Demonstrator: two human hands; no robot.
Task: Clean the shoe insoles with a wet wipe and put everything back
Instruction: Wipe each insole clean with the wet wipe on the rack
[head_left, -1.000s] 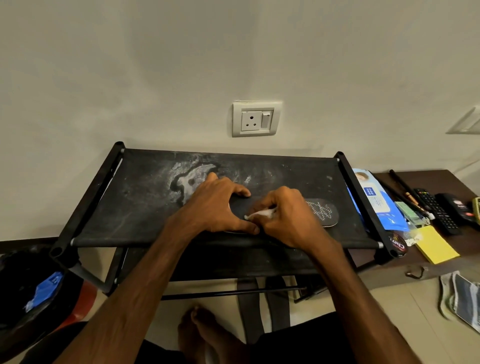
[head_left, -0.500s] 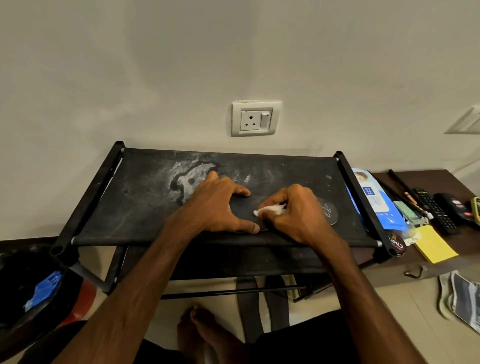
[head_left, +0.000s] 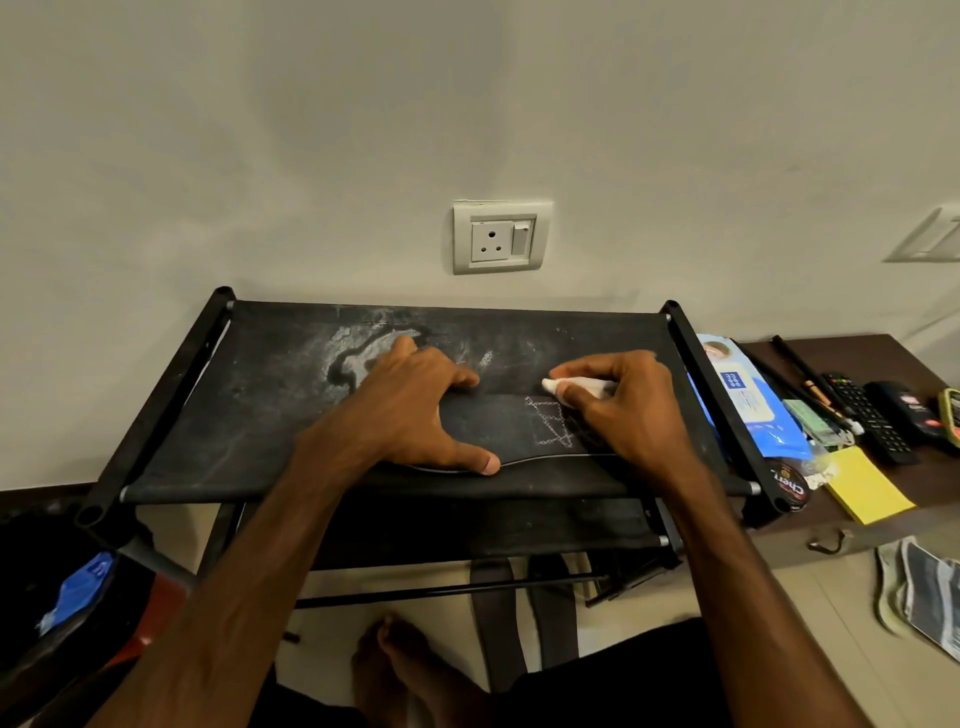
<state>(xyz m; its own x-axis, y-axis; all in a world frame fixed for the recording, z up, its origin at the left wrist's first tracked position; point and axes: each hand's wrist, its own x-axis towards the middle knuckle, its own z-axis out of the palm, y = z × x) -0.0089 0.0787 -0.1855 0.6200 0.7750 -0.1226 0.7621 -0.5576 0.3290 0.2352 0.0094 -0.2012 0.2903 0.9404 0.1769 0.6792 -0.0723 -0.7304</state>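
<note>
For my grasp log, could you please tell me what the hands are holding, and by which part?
The right hand pinches the rolled wet wipe near its middle, one end poking out. The left hand only presses flat on the insole.

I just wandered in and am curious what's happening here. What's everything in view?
shoe rack: one, black, against the wall
insole: one, black, on its top shelf
wet wipe: one, white, pinched in the right hand
wall socket: one, white, above the shoe rack
wipes pack: one, blue and white, right of the shoe rack
sticky notes: one pad, yellow, far right
remote control: one, black, far right
left hand: one, pressing the insole
right hand: one, over the insole's patterned end
</note>
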